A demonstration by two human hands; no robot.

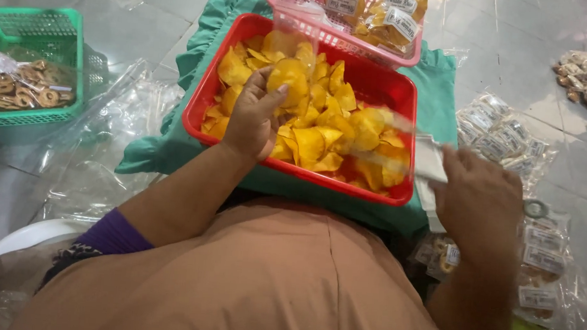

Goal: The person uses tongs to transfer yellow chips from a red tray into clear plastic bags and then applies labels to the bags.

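The floor (555, 169) around the seated person is crowded with loose packets (499, 134), so anything dropped could land among them. The red tray (205, 100), heaped with yellow chips, rests on a green cloth (443, 93) and could tip if nudged. The left hand (254, 117) is closed on a few chips (289, 78) over the tray; a tight squeeze would probably crack them. The right hand (480, 199), blurred, grips a clear bag (428, 161) beside the tray; chips might miss its mouth.
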